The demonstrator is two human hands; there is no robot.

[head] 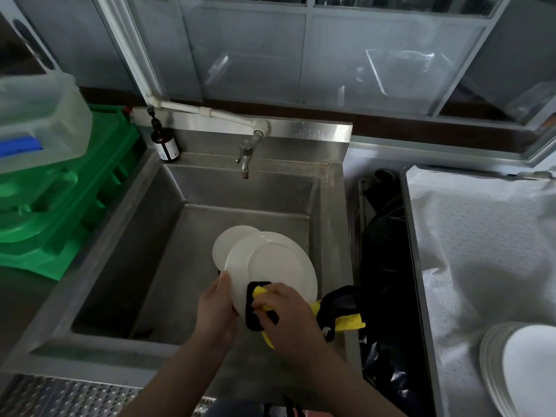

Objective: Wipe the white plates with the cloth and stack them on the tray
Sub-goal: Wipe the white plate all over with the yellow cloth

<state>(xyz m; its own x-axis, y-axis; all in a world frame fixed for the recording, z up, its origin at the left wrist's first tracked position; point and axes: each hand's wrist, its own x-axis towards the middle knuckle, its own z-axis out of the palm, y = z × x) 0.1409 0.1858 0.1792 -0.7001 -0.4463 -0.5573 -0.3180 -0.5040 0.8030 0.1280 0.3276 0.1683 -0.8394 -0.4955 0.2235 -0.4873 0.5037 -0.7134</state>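
Over the steel sink (pixel 120 266), the left hand (pixel 217 308) grips a white plate (pixel 270 266) by its rim while the right hand (pixel 288 314) clutches a yellow-and-black cloth (pixel 258 308) against it. Another plate (pixel 228 245) sits behind; stacked plates (pixel 523 368) rest far right.

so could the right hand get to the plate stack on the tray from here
Probably yes. The right hand presses the cloth on a plate over the sink, and nothing stands between it and the plate stack on the tray, but it would carry the cloth along.
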